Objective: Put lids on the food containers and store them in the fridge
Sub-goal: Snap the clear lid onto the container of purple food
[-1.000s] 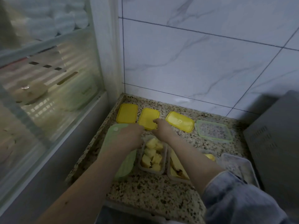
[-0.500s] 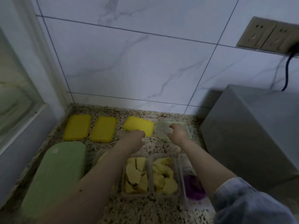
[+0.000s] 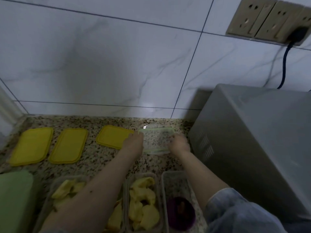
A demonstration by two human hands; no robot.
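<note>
Both hands are reaching to the back of the worktop (image 3: 94,158) and holding one clear lid (image 3: 157,140) with a green rim. The left hand (image 3: 133,142) is gripping the lid's left edge, fingers curled over it, and the right hand (image 3: 179,143) is gripping its right edge in the same way, so the lid is lying between the two hands, its near edge looking slightly raised off the speckled stone.

Three yellow lids are lying flat in a row to the left of the clear one: the first yellow lid (image 3: 31,146) nearest the left wall, the second yellow lid (image 3: 68,146) just beside it, and the third yellow lid (image 3: 113,137) touching or nearly touching the left hand.

Three open containers are sitting in a row at the near edge, below the forearms. The left container (image 3: 67,190) is holding yellow fruit pieces and is partly hidden by the left forearm; the middle container (image 3: 144,204) is also holding yellow pieces; the right container (image 3: 180,206) is holding something purple. None of the three is wearing a lid.

One green board (image 3: 15,199) is lying at the near left. One grey appliance (image 3: 255,145) is standing at the right, just beside the right hand, and a dark cable (image 3: 284,64) is running up the tiled wall to a socket strip (image 3: 262,19).
</note>
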